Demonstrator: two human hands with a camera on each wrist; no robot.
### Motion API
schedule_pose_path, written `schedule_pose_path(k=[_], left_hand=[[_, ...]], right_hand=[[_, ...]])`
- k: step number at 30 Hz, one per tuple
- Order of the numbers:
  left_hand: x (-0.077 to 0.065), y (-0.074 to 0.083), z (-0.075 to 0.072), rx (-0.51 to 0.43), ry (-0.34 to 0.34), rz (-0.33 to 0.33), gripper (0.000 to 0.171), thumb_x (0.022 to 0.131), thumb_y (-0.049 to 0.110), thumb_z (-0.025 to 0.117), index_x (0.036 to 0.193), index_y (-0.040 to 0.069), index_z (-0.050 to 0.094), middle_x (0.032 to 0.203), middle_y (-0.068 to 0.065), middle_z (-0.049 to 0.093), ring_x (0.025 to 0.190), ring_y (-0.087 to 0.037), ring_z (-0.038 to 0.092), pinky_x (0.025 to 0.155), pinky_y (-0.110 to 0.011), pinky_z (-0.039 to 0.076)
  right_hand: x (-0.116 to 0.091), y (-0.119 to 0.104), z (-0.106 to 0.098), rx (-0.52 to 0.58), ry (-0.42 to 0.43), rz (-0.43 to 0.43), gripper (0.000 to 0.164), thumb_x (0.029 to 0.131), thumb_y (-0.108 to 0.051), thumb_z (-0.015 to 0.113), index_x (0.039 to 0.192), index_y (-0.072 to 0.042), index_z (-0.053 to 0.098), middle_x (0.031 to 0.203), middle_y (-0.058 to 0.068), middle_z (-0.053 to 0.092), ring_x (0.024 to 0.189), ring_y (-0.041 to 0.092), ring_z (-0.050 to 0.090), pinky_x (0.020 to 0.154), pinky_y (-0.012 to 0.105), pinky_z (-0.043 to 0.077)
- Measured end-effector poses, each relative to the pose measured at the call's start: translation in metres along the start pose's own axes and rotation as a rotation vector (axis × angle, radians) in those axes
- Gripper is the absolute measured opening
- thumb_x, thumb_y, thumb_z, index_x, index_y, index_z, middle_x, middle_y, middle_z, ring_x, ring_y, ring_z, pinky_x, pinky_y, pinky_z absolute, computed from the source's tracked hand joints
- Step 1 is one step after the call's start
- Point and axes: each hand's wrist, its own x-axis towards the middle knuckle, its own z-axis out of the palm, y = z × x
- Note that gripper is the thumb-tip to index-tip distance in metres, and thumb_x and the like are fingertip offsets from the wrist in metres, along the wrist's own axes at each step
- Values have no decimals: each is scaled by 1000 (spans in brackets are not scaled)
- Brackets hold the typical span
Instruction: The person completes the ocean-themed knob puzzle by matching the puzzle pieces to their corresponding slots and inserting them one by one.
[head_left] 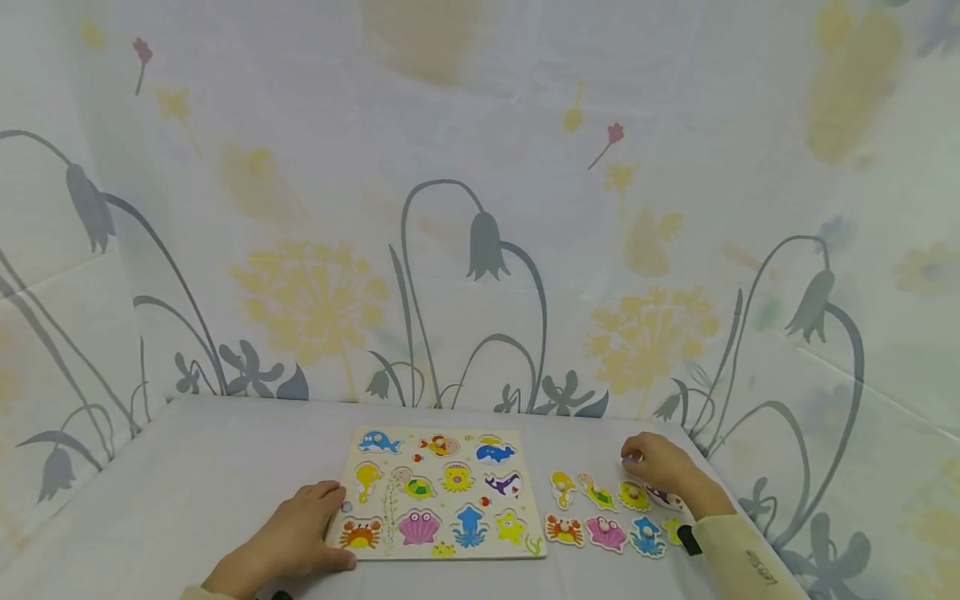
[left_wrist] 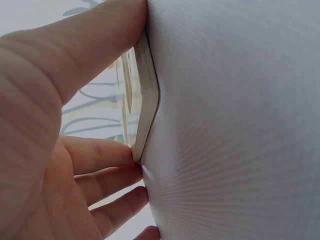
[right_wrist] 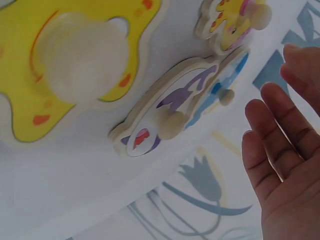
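A wooden puzzle board (head_left: 411,553) with sea-animal pictures lies flat on the table. My left hand (head_left: 300,529) is at its near left corner. The thumb (left_wrist: 107,30) touches one edge and a fingertip the other, the fingers fairly straight. My right hand (head_left: 663,468) is over the far end of the knobbed pieces on the right. Its fingers (right_wrist: 277,107) are loosely bent with nothing between them in the right wrist view. Nearest to them is a blue piece (right_wrist: 212,95) with a round knob. A purple-and-white piece (right_wrist: 172,107) and a yellow star piece (right_wrist: 30,107) lie beside it.
Right of the board, a seahorse (head_left: 562,489), a turtle (head_left: 597,492) and a yellow octopus piece (head_left: 633,497) form one row. Nearer me are a crab (head_left: 564,530), a pink shell (head_left: 606,533) and a squid piece (head_left: 647,537). A flower-patterned curtain (head_left: 465,333) hangs behind the table.
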Motion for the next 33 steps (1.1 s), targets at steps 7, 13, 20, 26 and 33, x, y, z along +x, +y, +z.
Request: schedule_pose_path(k=[7, 13, 20, 26, 33], left_hand=[[-1, -1, 0, -1, -1, -9, 93, 60, 52, 85, 128, -3, 54, 133, -22, 48, 124, -42, 41, 100, -62, 34], [-2, -2, 1, -5, 4, -3, 93, 60, 51, 85, 128, -3, 54, 133, -22, 49, 124, -43, 41, 99, -63, 34], [-2, -1, -1, -12, -1, 5, 93, 60, 50, 85, 129, -4, 53, 134, -23, 48, 124, -43, 40, 99, -63, 34], [0, -3, 0, -18, 1, 23, 93, 60, 51, 85, 129, -4, 53, 134, -24, 48, 124, -44, 40, 99, -63, 34], [0, -3, 1, -21, -1, 14, 95, 61, 52, 85, 130, -5, 52, 134, -23, 47, 125, -43, 40, 100, -62, 33]], right_hand=[[-1, 8, -1, 53, -30, 58, 21, 80, -11, 69, 101, -6, 68, 89, 3, 57, 75, 18, 51, 69, 39, 49], [2, 13, 2, 68, -72, 107, 23, 82, -10, 69, 105, -5, 67, 95, 7, 57, 76, 19, 51, 68, 39, 51], [6, 18, 6, 91, -85, 166, 17, 84, -6, 63, 101, -5, 67, 90, 7, 56, 72, 19, 51, 58, 33, 49], [5, 22, 9, 83, -73, 163, 12, 86, -3, 59, 93, -7, 68, 85, 3, 58, 70, 18, 51, 59, 33, 48], [6, 24, 9, 52, -74, 137, 13, 87, -2, 58, 94, -7, 68, 88, 4, 60, 72, 19, 51, 63, 35, 49]])
